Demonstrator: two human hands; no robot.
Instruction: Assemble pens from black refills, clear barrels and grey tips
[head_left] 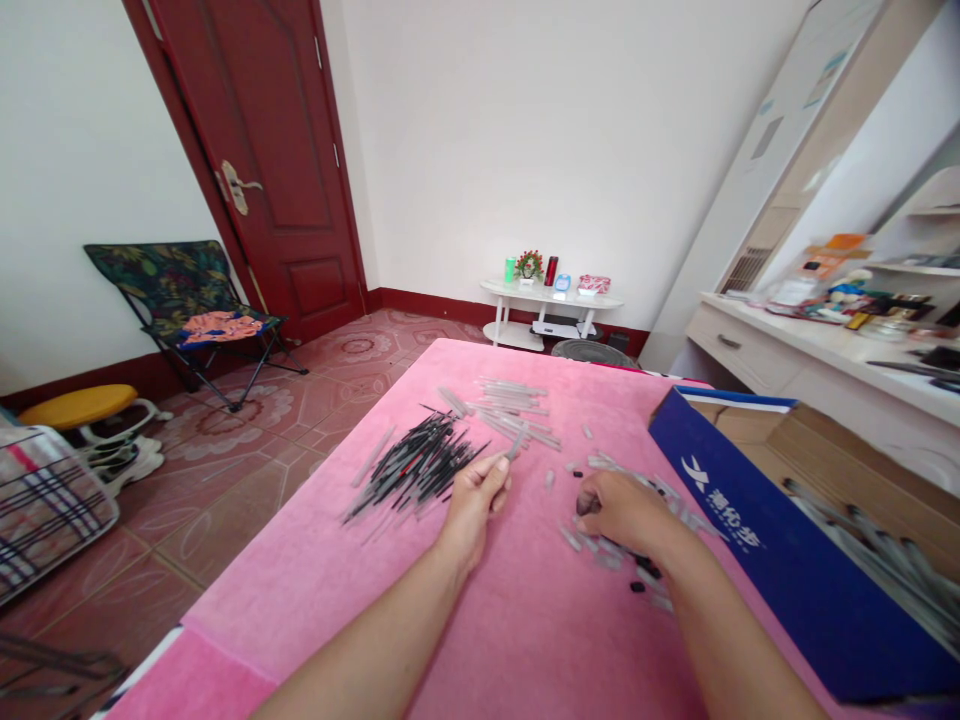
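My left hand (pixel 480 495) pinches a translucent pen barrel (pixel 518 440), its far end pointing up and away over the pink cloth. My right hand (pixel 626 510) is down at a scattered pile of clear pen caps (pixel 690 512) and small black plugs (pixel 637 587). Its fingers are curled together; what they hold, if anything, is too blurred to name. Left of my left hand lies a heap of dark pen refills (pixel 420 460), with a little red among them. Several empty clear barrels (pixel 510 395) lie in a loose group beyond it.
A blue cardboard box (pixel 720 500) stands at the table's right side, holding several grey pens (pixel 885 550). The pink cloth (pixel 360 590) covers the table. Behind are a low white stand (pixel 495 290), a folding chair (pixel 157 280) and, at right, a cluttered dresser (pixel 795 335).
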